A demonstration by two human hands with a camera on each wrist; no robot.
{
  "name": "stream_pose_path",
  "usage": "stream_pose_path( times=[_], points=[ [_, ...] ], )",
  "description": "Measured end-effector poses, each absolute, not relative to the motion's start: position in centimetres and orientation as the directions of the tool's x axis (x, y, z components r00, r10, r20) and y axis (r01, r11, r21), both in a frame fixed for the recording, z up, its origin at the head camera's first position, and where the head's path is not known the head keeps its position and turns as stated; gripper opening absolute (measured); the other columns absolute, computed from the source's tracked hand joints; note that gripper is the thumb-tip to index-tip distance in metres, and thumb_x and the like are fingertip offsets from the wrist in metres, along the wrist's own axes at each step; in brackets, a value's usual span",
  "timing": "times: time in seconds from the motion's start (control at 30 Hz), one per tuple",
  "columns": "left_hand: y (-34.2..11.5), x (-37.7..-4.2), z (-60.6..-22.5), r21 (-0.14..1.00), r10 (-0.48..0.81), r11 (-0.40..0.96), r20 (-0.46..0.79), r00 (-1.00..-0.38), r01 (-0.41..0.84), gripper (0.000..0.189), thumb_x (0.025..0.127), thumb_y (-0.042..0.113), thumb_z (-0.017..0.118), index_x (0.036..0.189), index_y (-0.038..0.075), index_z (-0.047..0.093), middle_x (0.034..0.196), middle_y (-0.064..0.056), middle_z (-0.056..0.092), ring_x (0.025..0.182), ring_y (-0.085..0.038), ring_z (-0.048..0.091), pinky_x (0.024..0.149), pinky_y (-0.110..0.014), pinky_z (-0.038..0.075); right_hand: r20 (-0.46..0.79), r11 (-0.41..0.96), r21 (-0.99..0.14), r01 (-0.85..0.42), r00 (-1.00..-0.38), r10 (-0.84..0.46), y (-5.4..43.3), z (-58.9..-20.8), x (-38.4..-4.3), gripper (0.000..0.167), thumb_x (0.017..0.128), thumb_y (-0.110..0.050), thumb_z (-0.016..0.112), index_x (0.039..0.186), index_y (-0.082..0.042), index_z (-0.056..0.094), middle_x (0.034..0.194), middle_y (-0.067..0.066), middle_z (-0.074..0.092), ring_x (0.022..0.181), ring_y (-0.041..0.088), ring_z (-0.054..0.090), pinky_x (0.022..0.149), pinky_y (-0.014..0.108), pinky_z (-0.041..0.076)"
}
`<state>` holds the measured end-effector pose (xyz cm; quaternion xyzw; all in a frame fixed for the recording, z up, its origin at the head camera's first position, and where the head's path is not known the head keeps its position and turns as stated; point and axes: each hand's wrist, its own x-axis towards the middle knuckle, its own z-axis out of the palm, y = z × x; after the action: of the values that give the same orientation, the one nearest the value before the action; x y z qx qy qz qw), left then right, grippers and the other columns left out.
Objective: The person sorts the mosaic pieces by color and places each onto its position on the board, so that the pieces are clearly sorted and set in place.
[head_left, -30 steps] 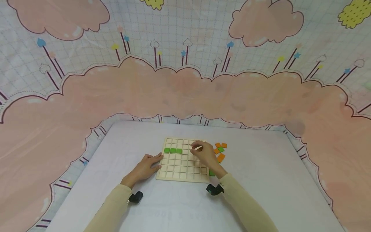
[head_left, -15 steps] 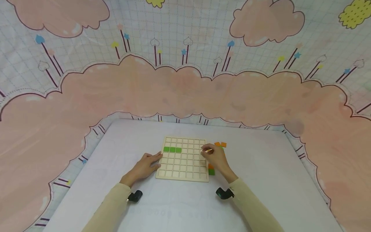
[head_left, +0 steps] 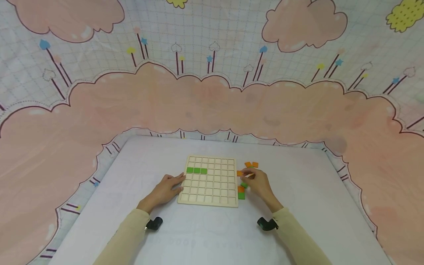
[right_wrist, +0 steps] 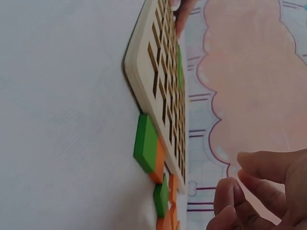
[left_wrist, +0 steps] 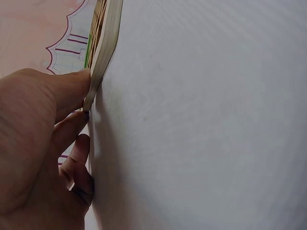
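A pale wooden grid board (head_left: pixel 213 187) lies on the white table, with three green square tiles (head_left: pixel 197 170) side by side in a row at its left. My left hand (head_left: pixel 165 189) rests beside the board, its fingertips touching the left edge; the left wrist view shows the fingertips (left_wrist: pixel 82 76) right at the wooden rim. My right hand (head_left: pixel 260 182) is over the loose tiles on the right, thumb and index apart in the right wrist view with nothing seen between them. An orange tile (head_left: pixel 239 173) shows just left of its fingertips.
More loose tiles lie by the board's right side: a green tile (head_left: pixel 241 196) with an orange tile (head_left: pixel 241 189) behind it, and orange tiles (head_left: pixel 255 164) farther back. A patterned cloth (head_left: pixel 212 106) rises behind the table (head_left: pixel 314 191).
My right hand has moved right, from above the board to the loose tiles beside it. My left hand stays at the board's left edge.
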<state>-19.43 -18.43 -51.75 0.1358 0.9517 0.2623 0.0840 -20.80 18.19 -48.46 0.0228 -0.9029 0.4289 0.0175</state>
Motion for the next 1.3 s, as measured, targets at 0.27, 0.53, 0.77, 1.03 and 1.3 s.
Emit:
stream_pose_path(
  times=[0.27, 0.53, 0.77, 1.03, 1.3],
  points=[
    [-18.4, -19.5, -52.1, 0.527, 0.290, 0.826, -0.095, -0.952, 0.199, 0.054, 0.098, 0.029, 0.060, 0.148, 0.018, 0.044, 0.160, 0.002, 0.033, 0.119, -0.022, 0.042, 0.098, -0.049, 0.043, -0.002, 0.653, -0.757, -0.028, -0.999, -0.045, 19.5, -49.3, -20.6, 0.026, 0.087, -0.014, 0.073, 0.113, -0.009, 0.072, 0.100, 0.009, 0.068, 0.084, 0.020, 0.061, 0.066, 0.026, 0.048],
    [-18.4, -19.6, -52.2, 0.534, 0.283, 0.824, -0.097, -0.954, 0.191, 0.054, 0.098, 0.028, 0.060, 0.148, 0.018, 0.045, 0.160, 0.003, 0.034, 0.120, -0.022, 0.042, 0.099, -0.050, 0.043, -0.020, 0.657, -0.754, -0.026, -0.998, -0.063, 20.3, -50.0, -20.5, 0.026, 0.084, -0.011, 0.074, 0.110, -0.006, 0.072, 0.092, 0.007, 0.068, 0.081, 0.019, 0.064, 0.065, 0.026, 0.048],
    [-18.5, -19.7, -52.4, 0.536, 0.285, 0.823, -0.101, -0.953, 0.190, 0.054, 0.098, 0.029, 0.060, 0.149, 0.018, 0.044, 0.161, 0.003, 0.032, 0.120, -0.022, 0.041, 0.099, -0.050, 0.042, -0.057, 0.698, -0.716, 0.000, -0.997, -0.058, 20.4, -50.4, -20.7, 0.028, 0.084, -0.015, 0.076, 0.111, -0.009, 0.073, 0.083, 0.003, 0.066, 0.079, 0.017, 0.057, 0.065, 0.027, 0.044],
    [-18.4, -19.7, -52.6, 0.535, 0.283, 0.824, -0.101, -0.954, 0.187, 0.054, 0.098, 0.029, 0.060, 0.149, 0.019, 0.044, 0.161, 0.004, 0.033, 0.119, -0.021, 0.041, 0.099, -0.048, 0.043, -0.105, 0.720, -0.694, 0.030, -0.993, -0.060, 20.4, -51.3, -21.1, 0.030, 0.084, -0.016, 0.076, 0.112, -0.010, 0.072, 0.076, 0.001, 0.063, 0.070, 0.015, 0.051, 0.062, 0.026, 0.039],
    [-18.4, -19.7, -52.4, 0.531, 0.279, 0.826, -0.099, -0.955, 0.187, 0.055, 0.098, 0.030, 0.060, 0.149, 0.019, 0.043, 0.161, 0.003, 0.033, 0.120, -0.022, 0.042, 0.099, -0.049, 0.043, -0.101, 0.750, -0.661, 0.020, -0.993, -0.064, 20.1, -51.3, -21.3, 0.030, 0.084, -0.016, 0.076, 0.113, -0.011, 0.073, 0.074, 0.001, 0.057, 0.070, 0.016, 0.049, 0.062, 0.028, 0.036]
  ],
)
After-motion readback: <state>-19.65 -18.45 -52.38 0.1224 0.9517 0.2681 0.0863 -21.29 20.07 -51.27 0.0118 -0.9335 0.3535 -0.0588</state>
